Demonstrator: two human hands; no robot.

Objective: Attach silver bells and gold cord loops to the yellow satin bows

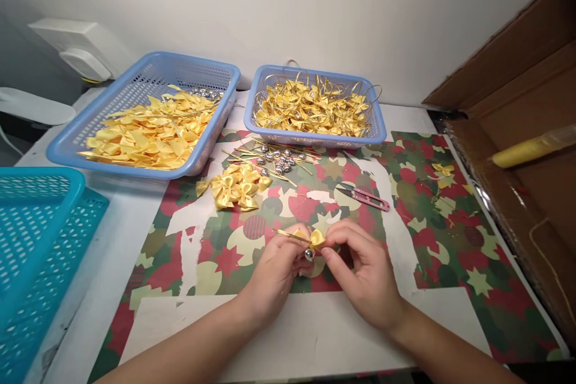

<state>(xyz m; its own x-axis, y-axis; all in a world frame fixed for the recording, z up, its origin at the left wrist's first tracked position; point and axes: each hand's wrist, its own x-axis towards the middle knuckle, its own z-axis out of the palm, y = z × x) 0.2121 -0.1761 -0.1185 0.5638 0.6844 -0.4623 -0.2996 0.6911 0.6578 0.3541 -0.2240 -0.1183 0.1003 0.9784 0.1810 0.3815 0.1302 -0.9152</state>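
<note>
Well apart: held bow (317, 238), basket rim (315, 140)

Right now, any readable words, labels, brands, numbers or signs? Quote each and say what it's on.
No readable text anywhere.
Pink-handled metal thread snips: any marking is too small to read.
Yellow satin bow, round silver bell: none visible.
Green-red-cream patterned paper sheet: printed shapes only, no letters.

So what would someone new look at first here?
Probably the heap of yellow ribbon in the blue basket at the back left. Next, the bow between the left hand and right hand, with a shiny ball just below it. Pink snips stand out too, on the patterned sheet beyond the right hand.
</note>
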